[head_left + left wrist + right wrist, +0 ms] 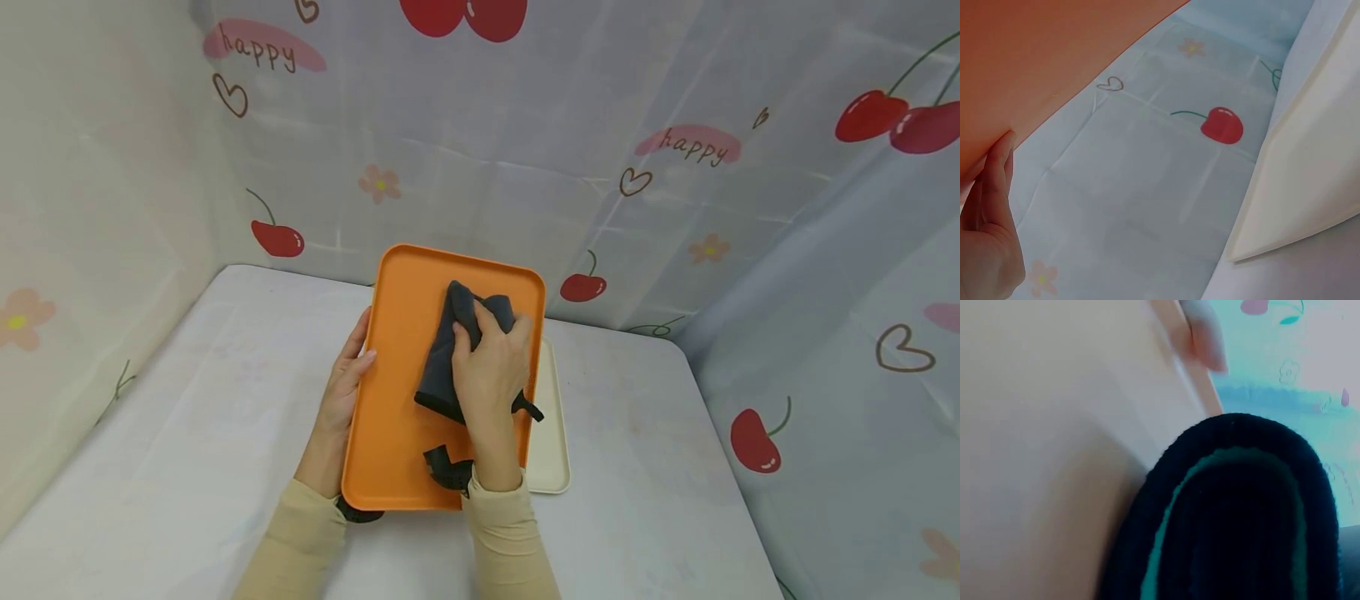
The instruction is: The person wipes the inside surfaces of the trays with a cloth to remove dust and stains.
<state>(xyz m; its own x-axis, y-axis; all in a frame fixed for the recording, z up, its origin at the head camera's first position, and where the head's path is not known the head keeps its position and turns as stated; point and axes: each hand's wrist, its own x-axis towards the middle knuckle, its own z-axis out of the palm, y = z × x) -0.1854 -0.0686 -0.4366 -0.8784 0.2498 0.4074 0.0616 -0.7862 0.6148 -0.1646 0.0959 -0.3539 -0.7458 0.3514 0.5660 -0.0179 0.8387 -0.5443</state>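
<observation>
An orange rectangular tray [397,333] is tilted up toward me, raised over the table. My left hand [341,404] grips its left edge, with the thumb at the rim and the other fingers behind; the left wrist view shows fingers [997,169] against its underside. In my right hand [491,367] is a bunched dark grey cloth [441,367] with black edging and a small black loop, pinched between thumb and fingers over the tray's face. In the right wrist view the cloth's thick folded edge [1235,428] fills the lower right, close to the tray.
A cream tray [551,450] lies on the white table [637,467], partly hidden behind the orange one. Printed fabric [487,125] hangs at the back and both sides of the table. A black strap [446,471] sits at my right wrist.
</observation>
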